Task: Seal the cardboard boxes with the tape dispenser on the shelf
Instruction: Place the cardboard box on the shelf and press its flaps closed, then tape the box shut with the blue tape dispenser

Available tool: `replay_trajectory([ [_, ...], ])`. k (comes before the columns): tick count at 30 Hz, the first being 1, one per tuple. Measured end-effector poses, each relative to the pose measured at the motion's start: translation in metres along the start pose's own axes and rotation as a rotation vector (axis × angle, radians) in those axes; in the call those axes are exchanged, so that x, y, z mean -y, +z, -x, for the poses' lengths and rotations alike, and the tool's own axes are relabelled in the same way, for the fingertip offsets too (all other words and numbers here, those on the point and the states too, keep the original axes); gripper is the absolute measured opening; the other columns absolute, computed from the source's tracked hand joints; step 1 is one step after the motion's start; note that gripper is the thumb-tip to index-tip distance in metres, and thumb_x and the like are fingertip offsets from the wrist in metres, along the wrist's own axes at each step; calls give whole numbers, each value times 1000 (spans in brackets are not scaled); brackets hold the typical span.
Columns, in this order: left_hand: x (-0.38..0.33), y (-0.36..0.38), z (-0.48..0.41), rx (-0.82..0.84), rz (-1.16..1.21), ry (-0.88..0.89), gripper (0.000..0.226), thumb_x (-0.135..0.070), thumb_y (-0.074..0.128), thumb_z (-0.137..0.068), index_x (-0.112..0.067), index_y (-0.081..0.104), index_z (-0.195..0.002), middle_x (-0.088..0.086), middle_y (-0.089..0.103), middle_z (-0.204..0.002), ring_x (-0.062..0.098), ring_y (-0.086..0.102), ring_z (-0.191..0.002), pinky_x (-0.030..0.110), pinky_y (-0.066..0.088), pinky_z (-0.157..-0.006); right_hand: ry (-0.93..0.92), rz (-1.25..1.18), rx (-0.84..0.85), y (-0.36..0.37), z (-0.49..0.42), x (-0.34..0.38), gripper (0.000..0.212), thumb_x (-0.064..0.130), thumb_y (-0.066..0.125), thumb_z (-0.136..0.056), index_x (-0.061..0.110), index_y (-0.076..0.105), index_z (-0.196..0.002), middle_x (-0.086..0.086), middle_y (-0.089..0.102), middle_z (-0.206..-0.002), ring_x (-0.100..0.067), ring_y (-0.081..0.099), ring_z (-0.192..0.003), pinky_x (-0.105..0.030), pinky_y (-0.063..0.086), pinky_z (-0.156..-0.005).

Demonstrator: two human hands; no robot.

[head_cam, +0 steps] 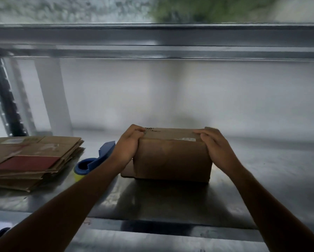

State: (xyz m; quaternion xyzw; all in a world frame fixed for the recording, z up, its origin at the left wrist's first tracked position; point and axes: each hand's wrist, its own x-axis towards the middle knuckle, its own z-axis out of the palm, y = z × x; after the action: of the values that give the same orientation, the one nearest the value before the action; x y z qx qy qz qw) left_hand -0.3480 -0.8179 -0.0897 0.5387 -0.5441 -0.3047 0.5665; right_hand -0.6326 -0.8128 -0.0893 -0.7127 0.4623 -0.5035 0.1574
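Cardboard box (172,157) mid-shelf (261,188), left hand (129,144) and right hand (216,142) gripping its top side edges, blue tape dispenser (96,159) lying just left, flattened cardboard stack (32,159) beyond.

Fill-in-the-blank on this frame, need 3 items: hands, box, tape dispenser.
1. The cardboard box, held by the left hand and right hand, rests on the metal ___.
2. The tape dispenser has a ___ handle.
3. The tape dispenser lies on the ___ side of the cardboard box.
Missing words: shelf; blue; left.
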Motion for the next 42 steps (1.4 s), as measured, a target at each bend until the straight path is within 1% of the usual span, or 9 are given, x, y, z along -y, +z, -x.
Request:
replay_trajectory([
  [4,1,-3,9,17,-35,39,22,-38,47,-87,-46,67,-90,-10,70,-101,20,64,-103,41,50,-90,-263,610,109,1,-3,30,45,44,39,-105,28,59,-141,1,41,-160,-20,16,-155,-47,20,-125],
  [7,-1,-2,14,10,-25,57,23,-34,46,-91,-43,67,-89,-9,70,-97,21,65,-101,41,51,-90,-288,759,325,22,-6,64,72,69,13,-96,34,40,-153,5,33,-164,-18,16,-155,-52,13,-125],
  [12,-6,-5,22,26,-52,89,23,-36,44,-96,-34,66,-101,-1,69,-108,25,64,-108,43,52,-95,-229,794,473,54,-17,78,73,71,16,-99,31,27,-159,1,29,-166,-22,25,-152,-50,12,-123],
  [16,-12,-11,23,83,-104,99,23,-23,45,-108,-26,67,-112,3,68,-120,27,61,-118,46,45,-108,-231,821,394,61,-15,70,76,73,15,-98,28,29,-158,-1,34,-164,-25,32,-149,-50,19,-122],
  [19,-20,-21,32,156,-227,117,31,-36,43,-108,-29,60,-133,-6,60,-137,14,53,-130,28,37,-111,-266,889,309,62,-7,64,83,76,9,-93,27,30,-157,-1,36,-163,-26,36,-148,-48,24,-121],
  [22,-26,-37,42,-9,-385,234,41,-38,42,-108,-22,56,-143,-3,55,-146,13,47,-135,25,30,-111,-271,893,246,63,-6,64,89,77,3,-89,25,37,-154,-2,42,-159,-26,41,-145,-47,27,-120],
  [25,-21,-55,46,-180,-858,190,47,-41,39,-107,-20,48,-149,7,42,-156,25,38,-144,41,27,-119,-272,904,229,68,-6,67,88,77,4,-90,25,44,-149,-1,49,-155,-25,46,-141,-47,32,-117],
  [29,5,-65,58,2,-1206,-59,68,-61,43,-98,-17,37,-150,15,40,-147,32,45,-132,48,43,-106,-278,904,189,71,-4,67,87,77,6,-90,26,52,-142,0,56,-148,-25,55,-134,-46,42,-110],
  [42,31,-86,51,-47,-1448,33,74,-69,52,-92,-39,18,-150,12,59,-126,30,65,-109,41,58,-84,-280,896,144,70,3,66,87,78,6,-89,28,55,-141,1,58,-146,-23,55,-133,-42,41,-110],
])
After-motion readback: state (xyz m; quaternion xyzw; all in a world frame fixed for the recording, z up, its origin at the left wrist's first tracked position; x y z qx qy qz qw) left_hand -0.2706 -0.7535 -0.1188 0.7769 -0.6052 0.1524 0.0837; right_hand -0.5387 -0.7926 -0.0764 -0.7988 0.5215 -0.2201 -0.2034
